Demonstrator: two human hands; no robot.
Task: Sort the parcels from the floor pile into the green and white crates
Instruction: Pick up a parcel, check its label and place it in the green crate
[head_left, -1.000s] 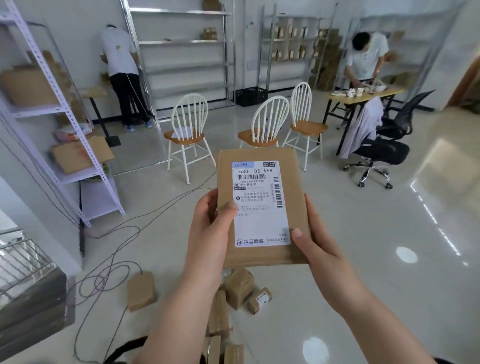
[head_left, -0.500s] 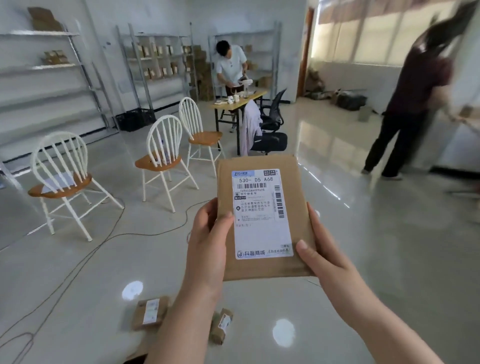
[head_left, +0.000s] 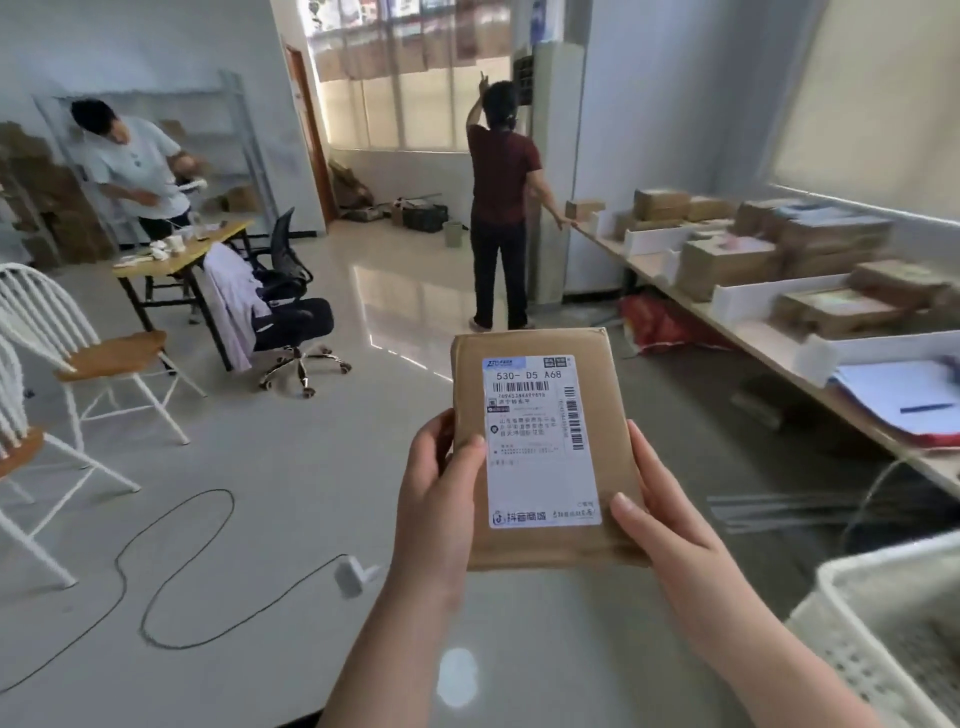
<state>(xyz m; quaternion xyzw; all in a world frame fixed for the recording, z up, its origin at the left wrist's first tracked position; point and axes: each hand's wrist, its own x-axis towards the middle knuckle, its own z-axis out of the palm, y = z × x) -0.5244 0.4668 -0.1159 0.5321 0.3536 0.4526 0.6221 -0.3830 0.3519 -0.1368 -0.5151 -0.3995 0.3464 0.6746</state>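
Head view: a flat brown parcel (head_left: 540, 447) is held upright at chest height, its label (head_left: 540, 441) facing the camera, probably so the code can be read before choosing a crate. The left hand (head_left: 441, 499) and right hand (head_left: 670, 525) have their fingers clasped on its side edges. A white crate (head_left: 883, 623) sits at lower right.

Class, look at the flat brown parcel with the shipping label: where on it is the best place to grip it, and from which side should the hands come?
Grip the parcel by its two long side edges, low down, coming from beneath on either side, as the left hand and right hand do. It is flat and thin, and an edge grip leaves the label readable.
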